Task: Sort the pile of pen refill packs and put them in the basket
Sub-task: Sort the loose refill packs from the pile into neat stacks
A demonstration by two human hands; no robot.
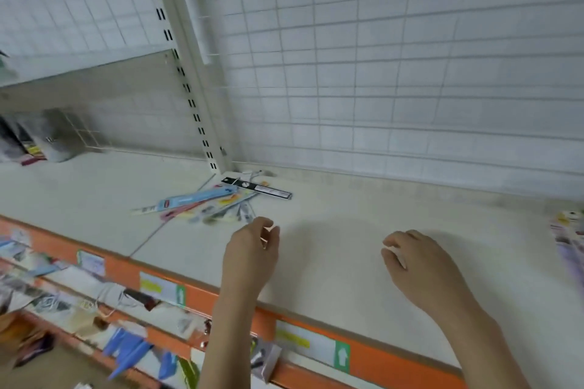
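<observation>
White wire grid panel [395,66] backs a cream shelf [331,262] with an orange front edge [373,354]. At the shelf's back edge, by the slotted upright [186,79], lies the pile of pen refill packs [218,202] (a black pack [256,188] rearmost). Nearer the front edge, both hands hover, loosely curled and holding nothing: left hand [251,251] just short of the pile, right hand [420,265] well apart.

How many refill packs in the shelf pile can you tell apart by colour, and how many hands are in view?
Black pack: 1
Light blue pack: 1
Pink pack: 1
Other packs: overlapping and blurred, cannot count
Hands: 2, left hand and right hand, both empty
Total: 3 distinct packs, 2 hands
</observation>
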